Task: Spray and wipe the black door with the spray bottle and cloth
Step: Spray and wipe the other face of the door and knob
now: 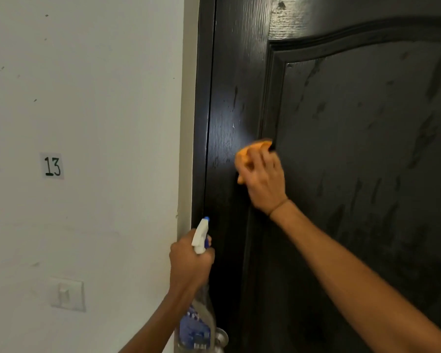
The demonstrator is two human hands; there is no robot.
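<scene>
My right hand (264,178) is bunched around the orange cloth (250,155), fingers curled over it and pressing it flat against the black door (354,149), right where the flat left stile meets the raised moulding of the inset panel. From this hand the unwiped work lies mostly to the right and upward: the panel there carries dark streaks and runs of wet spray, and it is long in the vertical, so I judge the strokes should travel up and down along it, crossing the moulding ridge first. My right arm is the nearer one to that surface; it is stretched out across the panel. My left hand (190,261) sits lower and to the left, wrapped around the neck of the spray bottle (197,296), holding it upright with the white nozzle aimed up toward the door's edge, close by the frame but apart from the cloth. Just below the bottle a metal door knob (222,338) shows. Further left stands the white wall (87,98), with a paper label reading 13 (52,166) and a light switch (67,294). Nothing stands between the cloth and the wet panel.
</scene>
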